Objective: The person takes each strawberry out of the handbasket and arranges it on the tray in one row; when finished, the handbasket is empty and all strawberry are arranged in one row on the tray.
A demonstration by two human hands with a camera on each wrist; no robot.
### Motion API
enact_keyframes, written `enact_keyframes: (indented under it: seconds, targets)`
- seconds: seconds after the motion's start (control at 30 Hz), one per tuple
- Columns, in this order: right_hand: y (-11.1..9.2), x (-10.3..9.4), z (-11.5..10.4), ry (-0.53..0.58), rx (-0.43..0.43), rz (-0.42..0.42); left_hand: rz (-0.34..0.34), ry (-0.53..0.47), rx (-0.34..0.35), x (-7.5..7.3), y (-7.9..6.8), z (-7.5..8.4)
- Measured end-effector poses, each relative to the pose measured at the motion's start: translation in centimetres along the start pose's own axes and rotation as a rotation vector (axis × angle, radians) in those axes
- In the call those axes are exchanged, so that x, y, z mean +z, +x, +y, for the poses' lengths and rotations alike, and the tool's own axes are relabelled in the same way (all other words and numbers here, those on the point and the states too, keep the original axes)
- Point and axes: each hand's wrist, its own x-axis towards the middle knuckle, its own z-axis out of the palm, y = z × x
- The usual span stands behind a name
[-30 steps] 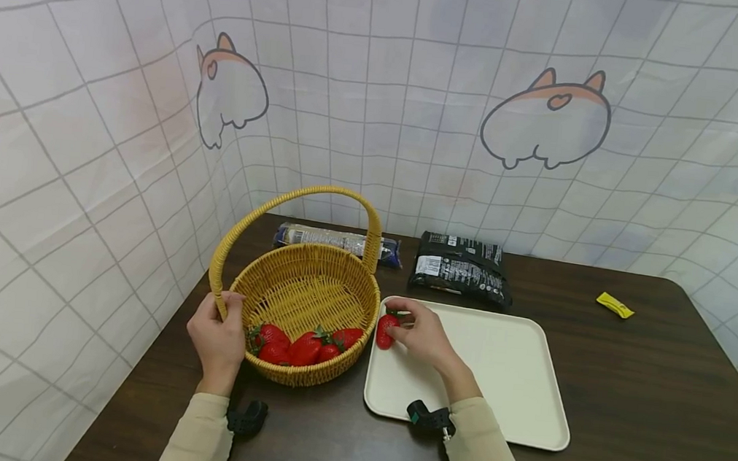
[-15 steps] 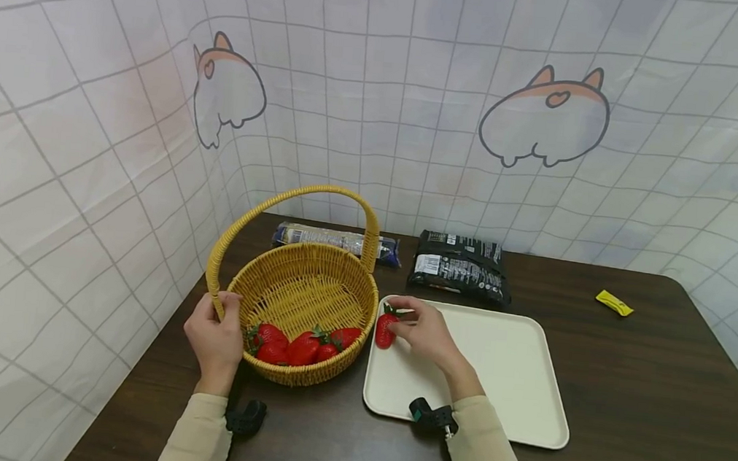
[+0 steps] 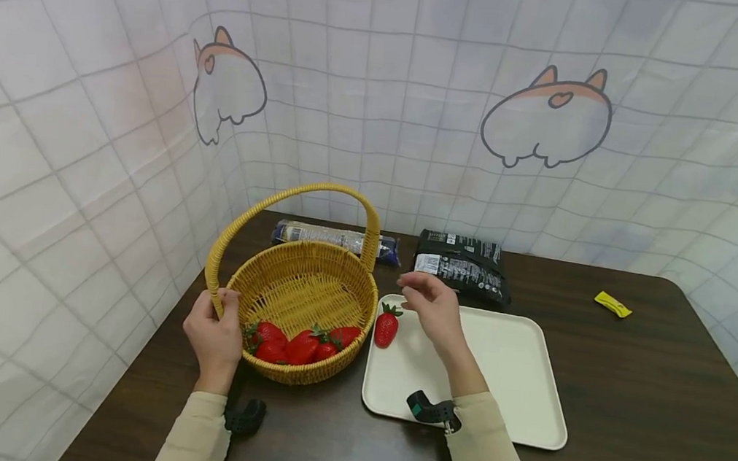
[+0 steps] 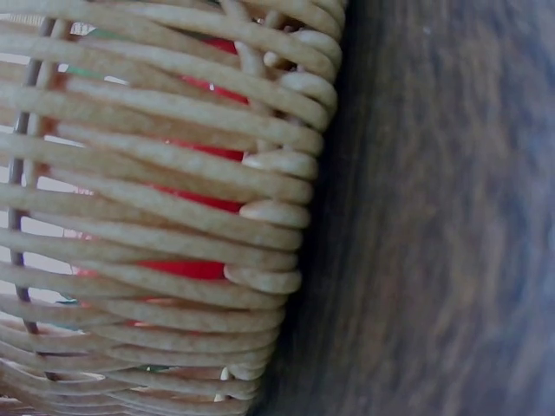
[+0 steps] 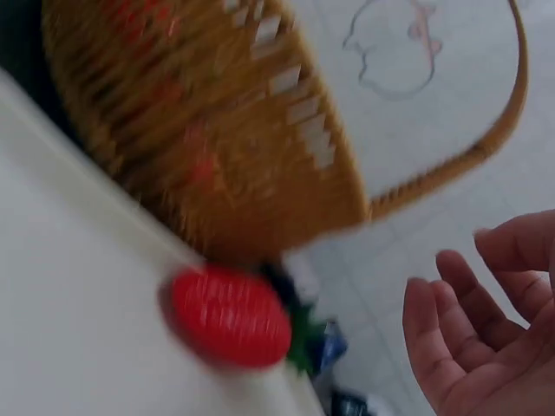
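Observation:
A yellow wicker basket (image 3: 310, 255) with a tall handle stands on the table, holding several red strawberries (image 3: 303, 348) along its near side. My left hand (image 3: 216, 334) grips the base of the handle on the basket's left. One strawberry (image 3: 386, 330) with green leaves lies at the left end of a cream tray (image 3: 495, 373). Above and to the right of that strawberry, my right hand (image 3: 435, 315) is raised with nothing in it, its fingers loosely bent in the right wrist view. Only basket weave and table show in the left wrist view.
Behind the basket lies a long clear-and-blue packet (image 3: 342, 240). A black package (image 3: 461, 264) sits just beyond the tray. Toward the right is a small yellow wrapped piece (image 3: 613, 304) on the dark table (image 3: 652, 387). A white patterned curtain (image 3: 429, 141) stands behind the table.
My right hand has let go of the strawberry on the tray and risen away from it, up and to the right. My left hand stays on the basket handle.

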Motion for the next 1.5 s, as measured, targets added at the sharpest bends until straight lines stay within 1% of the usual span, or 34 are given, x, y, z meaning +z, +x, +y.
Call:
enact_keyframes:
  seconds: [0.1, 0.17, 0.27, 0.37, 0.5, 0.57, 0.67, 0.8, 0.9, 0.97, 1.13, 1.23, 1.37, 1.5]
  targets:
    - [-0.5, 1.6, -1.4, 0.064, -0.04, -0.092, -0.001, -0.008, 0.003, 0.0, 0.0, 0.3]
    - [-0.9, 2.7, -2.0, 0.066, -0.069, -0.165, -0.008, -0.005, -0.002, 0.0, 0.0, 0.3]
    - [-1.3, 4.4, -2.7, 0.02, -0.105, -0.294, -0.012, 0.002, -0.022, -0.1, 0.0, 0.0]
    - [-1.2, 6.0, -2.9, -0.075, -0.13, -0.416, -0.019, 0.001, -0.04, -0.2, 0.0, -0.5]
    - [-0.4, 7.5, -2.9, -0.207, -0.157, -0.559, -0.019, 0.004, -0.042, -0.3, 0.0, -0.9]
    - [0.2, 7.9, -2.9, -0.252, -0.168, -0.628, -0.018, 0.012, -0.041, -0.3, 0.0, -0.9]
    - [1.4, 8.3, -2.7, -0.261, -0.162, -0.739, -0.017, 0.016, -0.042, -0.3, 0.0, -0.9]
    - [2.9, 8.5, -2.3, -0.195, -0.09, -0.885, -0.01, 0.026, -0.042, -0.2, 0.0, -0.9]
    - [3.7, 8.7, -2.1, -0.154, -0.033, -0.956, -0.01, 0.032, -0.038, -0.3, -0.1, -0.8]
    - [4.0, 8.9, -2.0, -0.143, -0.007, -0.996, -0.008, 0.041, -0.038, -0.2, -0.1, -0.5]
    - [3.9, 9.3, -2.1, -0.193, 0.02, -1.092, -0.004, 0.047, -0.036, -0.2, -0.1, -0.6]
    - [3.5, 9.7, -2.1, -0.244, -0.009, -1.142, -0.011, 0.05, -0.039, -0.2, -0.2, -0.9]
    - [3.2, 10.2, -2.1, -0.301, -0.079, -1.209, -0.017, 0.054, -0.041, -0.3, -0.2, -0.8]
    - [3.0, 10.6, -2.2, -0.329, -0.102, -1.241, -0.014, 0.054, -0.04, -0.3, -0.2, -0.8]
